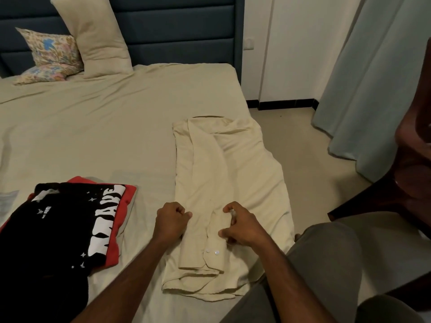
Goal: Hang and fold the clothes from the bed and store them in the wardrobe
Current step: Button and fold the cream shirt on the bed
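Cream long-sleeved cotton shirt (224, 194) lying narrow-folded at right edge of beige-sheeted bed (93, 127), sleeve cuff laid over lower half. Left hand (171, 221) curled, pinching shirt's left edge; right hand (242, 229) pinching sleeve. Risk: uneven pull undoing fold, or overhanging side dragging shirt off bed. Folded black-and-red printed T-shirts (70, 227) stacked well apart at left.

Two pillows (93, 36), three garments (224, 183), two hands (171, 220).

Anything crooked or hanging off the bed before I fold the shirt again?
Yes. The cream shirt lies at the bed's right edge, its right side spilling over it. Both hands, left and right, rest near the buttoned cuff.
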Motion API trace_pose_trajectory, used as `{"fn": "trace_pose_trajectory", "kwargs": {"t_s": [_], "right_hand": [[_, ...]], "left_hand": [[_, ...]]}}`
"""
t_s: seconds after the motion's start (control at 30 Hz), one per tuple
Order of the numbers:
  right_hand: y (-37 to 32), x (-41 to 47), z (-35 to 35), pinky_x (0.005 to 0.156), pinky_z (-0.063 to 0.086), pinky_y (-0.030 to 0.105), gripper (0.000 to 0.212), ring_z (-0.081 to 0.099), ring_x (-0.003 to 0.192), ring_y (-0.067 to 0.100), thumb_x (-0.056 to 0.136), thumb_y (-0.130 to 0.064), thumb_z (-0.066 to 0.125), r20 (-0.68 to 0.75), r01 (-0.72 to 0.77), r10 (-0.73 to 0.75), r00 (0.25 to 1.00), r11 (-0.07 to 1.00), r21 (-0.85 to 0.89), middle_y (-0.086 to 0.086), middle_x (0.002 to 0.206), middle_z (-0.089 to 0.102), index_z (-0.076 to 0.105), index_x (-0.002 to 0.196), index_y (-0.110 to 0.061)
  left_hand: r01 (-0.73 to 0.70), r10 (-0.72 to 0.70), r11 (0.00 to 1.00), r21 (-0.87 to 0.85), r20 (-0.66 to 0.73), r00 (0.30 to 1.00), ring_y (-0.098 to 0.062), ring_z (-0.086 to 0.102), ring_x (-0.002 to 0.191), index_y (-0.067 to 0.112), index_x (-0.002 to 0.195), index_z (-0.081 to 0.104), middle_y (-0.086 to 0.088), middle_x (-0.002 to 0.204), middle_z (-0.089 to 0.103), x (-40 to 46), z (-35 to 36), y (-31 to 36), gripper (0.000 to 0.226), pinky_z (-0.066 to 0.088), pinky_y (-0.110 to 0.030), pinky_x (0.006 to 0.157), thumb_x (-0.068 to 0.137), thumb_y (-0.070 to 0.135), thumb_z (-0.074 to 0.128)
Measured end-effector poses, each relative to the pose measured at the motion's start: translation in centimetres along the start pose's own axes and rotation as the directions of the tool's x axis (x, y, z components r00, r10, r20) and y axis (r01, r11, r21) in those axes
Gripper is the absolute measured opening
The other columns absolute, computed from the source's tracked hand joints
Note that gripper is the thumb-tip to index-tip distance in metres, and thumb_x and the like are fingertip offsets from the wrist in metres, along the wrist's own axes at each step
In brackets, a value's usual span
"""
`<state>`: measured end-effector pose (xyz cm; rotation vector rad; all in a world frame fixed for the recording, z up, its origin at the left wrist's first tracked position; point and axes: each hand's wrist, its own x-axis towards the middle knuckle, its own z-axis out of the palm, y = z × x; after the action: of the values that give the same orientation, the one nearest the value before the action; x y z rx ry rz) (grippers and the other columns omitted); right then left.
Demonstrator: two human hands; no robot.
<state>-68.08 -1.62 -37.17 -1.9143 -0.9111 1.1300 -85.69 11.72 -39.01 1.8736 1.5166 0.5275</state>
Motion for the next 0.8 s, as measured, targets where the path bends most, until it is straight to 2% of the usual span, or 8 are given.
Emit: {"fn": "trace_pose_trajectory", "kwargs": {"t_s": [0.1, 0.2, 0.3, 0.37, 0.43, 0.53, 0.67, 0.8], "right_hand": [[0.1, 0.2, -0.1, 0.05, 0.049, 0.024, 0.053, 0.061, 0.062, 0.013, 0.075, -0.013, 0.084, -0.026, -0.004, 0.003, 1.0, 0.999, -0.047, 0.0, 0.082, 0.061, 0.054, 0.116, -0.026], [0.7, 1.2, -1.8, 0.074, 0.051, 0.031, 0.047, 0.063, 0.085, 0.018, 0.078, -0.025, 0.082, -0.302, 0.026, -0.035, 0.953, 0.999, -0.036, -0.001, 0.095, 0.064, 0.058, 0.119, -0.025], [1.5, 2.0, -4.9, 0.085, 0.043, 0.03, 0.039, 0.059, 0.106, 0.029, 0.086, -0.024, 0.073, -0.59, -0.039, -0.024, 0.807, 0.995, -0.094, 0.009, 0.119, 0.058, 0.057, 0.121, -0.019], [2.3, 2.7, -6.8, 0.097, 0.044, 0.039, 0.038, 0.055, 0.116, 0.033, 0.089, -0.022, 0.07, -0.677, -0.108, 0.011, 0.736, 0.989, -0.101, 0.011, 0.125, 0.055, 0.055, 0.124, -0.017], [3.2, 3.3, -8.4, 0.102, 0.041, 0.047, 0.041, 0.051, 0.122, 0.033, 0.091, -0.026, 0.068, -0.696, -0.188, 0.058, 0.716, 0.976, -0.113, 0.009, 0.13, 0.054, 0.053, 0.128, -0.018], [4.5, 4.2, -10.3, 0.104, 0.043, 0.046, 0.048, 0.054, 0.121, 0.03, 0.093, -0.042, 0.064, -0.642, -0.224, 0.154, 0.751, 0.974, -0.029, 0.006, 0.132, 0.057, 0.053, 0.134, -0.019], [5.4, 6.0, -11.1, 0.097, 0.05, 0.039, 0.051, 0.061, 0.11, 0.027, 0.092, -0.055, 0.061, -0.533, -0.175, 0.29, 0.795, 0.951, 0.256, 0.005, 0.124, 0.066, 0.062, 0.125, -0.017], [5.8, 8.6, -12.9, 0.095, 0.05, 0.043, 0.064, 0.062, 0.103, 0.029, 0.089, -0.071, 0.051, -0.473, -0.296, 0.415, 0.777, 0.905, 0.306, 0.006, 0.115, 0.067, 0.065, 0.111, -0.012]], "left_hand": [[-0.008, 0.014, 0.997, 0.073, -0.078, 0.997, -0.019, 0.063, 0.078, 0.019, 0.085, 0.061, 0.005, 0.082, 0.065, -0.5, 0.0, 0.7, 0.032, 0.053, -0.036, 0.073, 0.075, 0.037, 0.085], [-0.135, 0.15, 0.984, 0.115, -0.138, 0.979, -0.016, 0.061, 0.08, 0.025, 0.089, 0.057, 0.01, 0.086, 0.064, -0.8, 0.9, 2.8, 0.035, 0.051, -0.035, 0.072, 0.077, 0.045, 0.082], [-0.262, 0.263, 0.963, 0.058, -0.006, 0.965, -0.013, 0.06, 0.073, 0.024, 0.084, 0.058, 0.011, 0.073, 0.061, -0.5, 3.2, 6.0, 0.028, 0.048, -0.031, 0.066, 0.08, 0.042, 0.079], [-0.341, 0.335, 0.939, 0.033, 0.122, 0.934, -0.014, 0.061, 0.071, 0.024, 0.081, 0.059, 0.011, 0.068, 0.059, 0.3, 4.9, 8.5, 0.024, 0.051, -0.032, 0.067, 0.082, 0.039, 0.077], [-0.43, 0.41, 0.902, 0.049, 0.224, 0.885, -0.017, 0.062, 0.075, 0.026, 0.081, 0.059, 0.011, 0.071, 0.06, 1.6, 6.6, 10.9, 0.02, 0.053, -0.034, 0.071, 0.084, 0.038, 0.074], [-0.523, 0.47, 0.845, 0.113, 0.312, 0.826, -0.019, 0.062, 0.083, 0.026, 0.085, 0.059, 0.007, 0.083, 0.063, 4.3, 8.9, 14.2, 0.019, 0.051, -0.034, 0.075, 0.088, 0.041, 0.07], [-0.568, 0.492, 0.805, 0.168, 0.346, 0.799, -0.021, 0.061, 0.088, 0.024, 0.085, 0.061, 0.003, 0.09, 0.061, 9.1, 12.2, 17.6, 0.02, 0.051, -0.035, 0.076, 0.09, 0.042, 0.067], [-0.573, 0.481, 0.792, 0.21, 0.364, 0.798, -0.022, 0.06, 0.092, 0.023, 0.084, 0.063, 0.001, 0.095, 0.061, 13.4, 15.1, 20.9, 0.018, 0.05, -0.036, 0.079, 0.09, 0.039, 0.068]]}}
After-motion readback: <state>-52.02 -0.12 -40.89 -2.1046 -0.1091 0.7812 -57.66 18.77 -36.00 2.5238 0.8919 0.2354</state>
